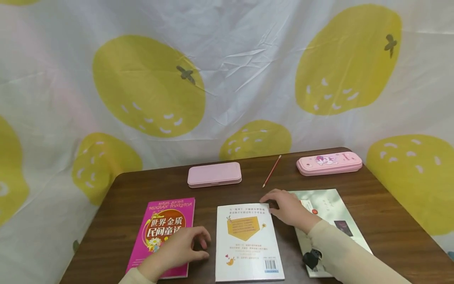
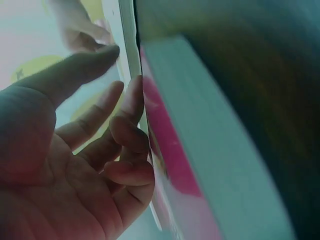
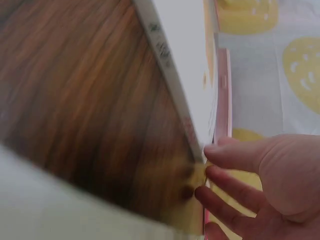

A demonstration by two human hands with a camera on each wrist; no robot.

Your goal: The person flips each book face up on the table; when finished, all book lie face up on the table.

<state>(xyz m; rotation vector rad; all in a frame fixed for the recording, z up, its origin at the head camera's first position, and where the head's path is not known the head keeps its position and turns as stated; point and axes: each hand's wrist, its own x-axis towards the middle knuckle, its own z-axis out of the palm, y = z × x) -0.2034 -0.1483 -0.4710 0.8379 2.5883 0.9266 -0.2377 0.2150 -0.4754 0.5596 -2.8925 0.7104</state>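
A white paperback [image 1: 248, 246], printed with a yellow-orange pentagon and a barcode, lies back cover up at the front middle of the table. My right hand [image 1: 285, 207] is at its far right corner; in the right wrist view the thumb tip [image 3: 212, 151] is right at that corner, with the other fingers spread beside it. My left hand [image 1: 181, 246] hovers over the right side of a magenta storybook [image 1: 188, 209], fingers loosely bent and nothing between them. The left wrist view shows the palm [image 2: 55, 200] beside the storybook's thick page edge [image 2: 200, 125].
Right of the paperback lies a pale green book [image 1: 328, 199], partly hidden under my right forearm. Farther back are a plain pink case [image 1: 214, 173], a red pencil [image 1: 272, 171] and a pink pencil case with a rabbit picture [image 1: 330, 162]. A lemon-patterned curtain [image 1: 241, 79] hangs behind the table.
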